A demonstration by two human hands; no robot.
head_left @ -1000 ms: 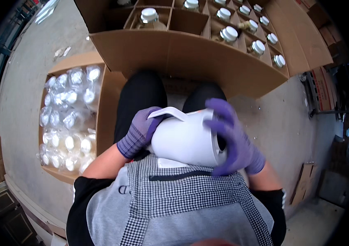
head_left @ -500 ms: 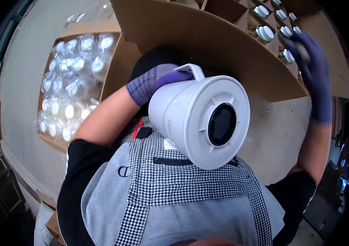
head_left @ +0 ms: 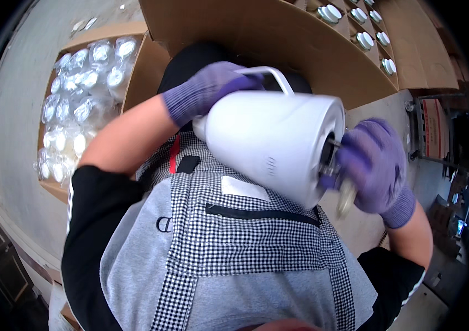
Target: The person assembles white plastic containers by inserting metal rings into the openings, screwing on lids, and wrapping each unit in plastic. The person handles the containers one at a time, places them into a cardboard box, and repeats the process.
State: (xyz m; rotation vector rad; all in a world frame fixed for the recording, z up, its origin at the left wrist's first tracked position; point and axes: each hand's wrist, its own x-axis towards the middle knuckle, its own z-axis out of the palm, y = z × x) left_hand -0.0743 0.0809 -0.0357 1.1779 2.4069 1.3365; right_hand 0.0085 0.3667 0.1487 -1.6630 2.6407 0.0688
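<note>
Far left: open carton (head_left: 147, 69) on the floor (head_left: 16, 99), filled edge to edge with white-capped bottles (head_left: 102, 55) in clear plastic wrap; its right wall stands near my left forearm.

Left hand (head_left: 218, 85): purple knit glove, closed on the white jug (head_left: 267, 140) by its handle (head_left: 278, 77), fingers passing under the handle's end.

Jug: held on its side in front of my checked apron (head_left: 256, 243), above the floor, clear of both cartons. Handle is on the side away from me; base faces right, with a dark round recess (head_left: 329, 144) in its middle.

Beyond the jug: large carton (head_left: 256, 33), partly out of view. White-capped containers (head_left: 364, 39) sit in its divider cells, the nearest of them close to its near right corner.

Right hand (head_left: 375, 165): same glove, fingers curled around a small object (head_left: 346, 198) at the jug's base. Object shows metallic parts and a pale end; motion blur, exact kind not determinable.

Far right: a reddish-brown box (head_left: 436, 129) upright by a dark metal frame (head_left: 438, 158).
</note>
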